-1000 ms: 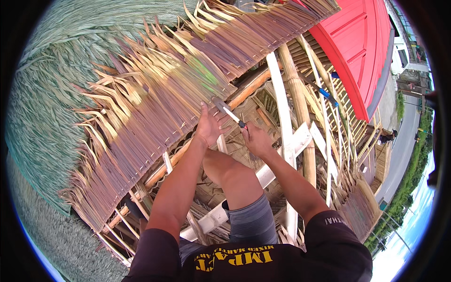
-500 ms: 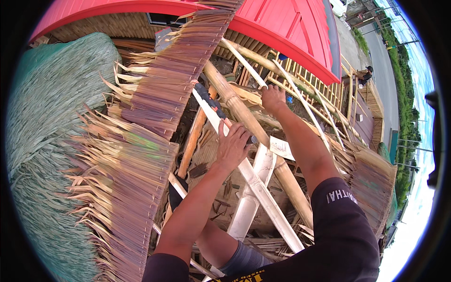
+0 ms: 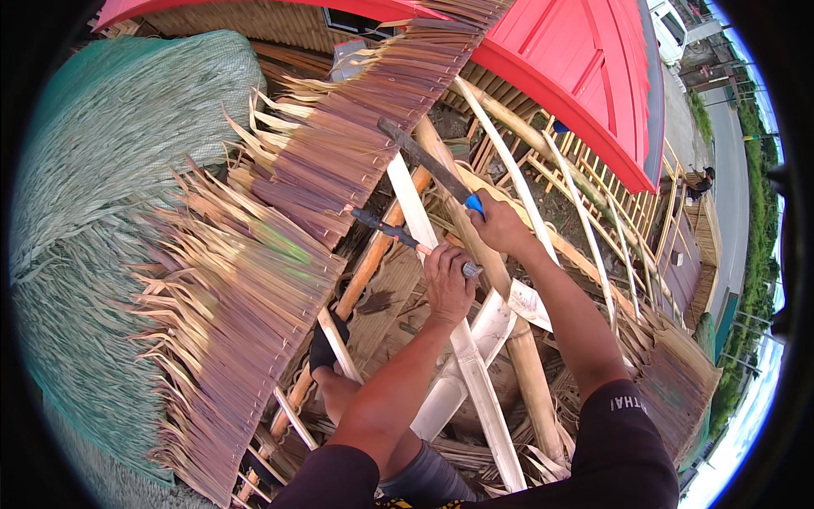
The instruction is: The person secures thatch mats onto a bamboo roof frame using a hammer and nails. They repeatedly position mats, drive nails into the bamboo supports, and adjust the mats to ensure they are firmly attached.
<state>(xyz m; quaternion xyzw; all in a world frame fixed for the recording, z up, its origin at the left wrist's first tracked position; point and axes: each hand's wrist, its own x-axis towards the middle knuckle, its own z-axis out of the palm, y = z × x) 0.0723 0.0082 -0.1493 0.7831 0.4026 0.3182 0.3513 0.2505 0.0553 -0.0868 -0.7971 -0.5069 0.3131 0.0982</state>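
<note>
right hand (image 3: 500,227) grips blue-handled hammer (image 3: 428,165); left hand (image 3: 447,280) holds chisel (image 3: 398,233).

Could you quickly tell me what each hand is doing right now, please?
Left hand: closed around a dark tool with a metal end.
Right hand: closed on the blue handle of a long blade.

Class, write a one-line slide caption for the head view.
Left hand steadies a spike, right hand raises a hammer beside thatch panels.
</note>
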